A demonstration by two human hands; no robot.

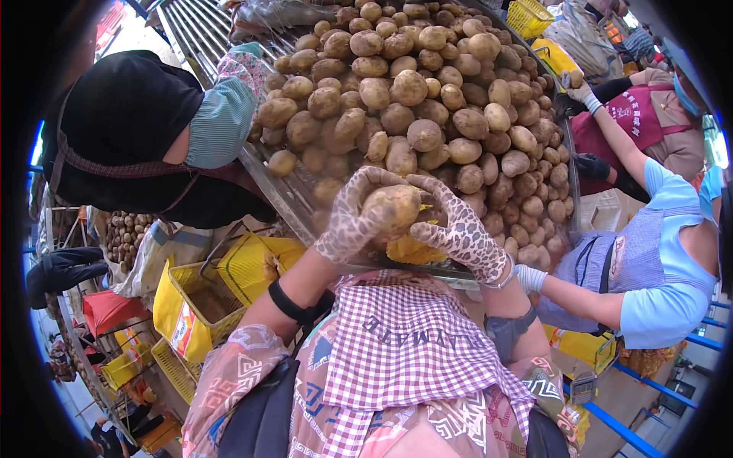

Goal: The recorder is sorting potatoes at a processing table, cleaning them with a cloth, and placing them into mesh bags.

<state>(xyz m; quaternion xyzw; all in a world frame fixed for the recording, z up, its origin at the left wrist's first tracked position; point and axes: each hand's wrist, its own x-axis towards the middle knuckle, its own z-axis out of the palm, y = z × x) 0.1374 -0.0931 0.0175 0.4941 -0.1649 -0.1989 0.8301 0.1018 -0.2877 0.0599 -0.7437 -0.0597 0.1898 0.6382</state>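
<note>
A brown, soil-dusted potato [395, 207] is held in my left hand [349, 220], its thumb and fingers curled around it. Close on the potato's other side is my right hand [458, 229], fingers spread and curved, with a gap between palm and potato. Whether its fingertips touch the potato, I cannot tell. Both hands wear leopard-print gloves. Below and between them lies a yellow mesh bag [415, 250], partly hidden by the potato and fingers. Beyond the hands, a large heap of loose potatoes [424, 134] covers the metal sorting table.
The table's metal edge [292, 220] runs along the left, near slatted rollers [197, 28]. A person in black [126, 114] stands left; a person in blue [635, 252] and another in a maroon apron [621, 120] stand right. Yellow baskets [212, 297] sit lower left.
</note>
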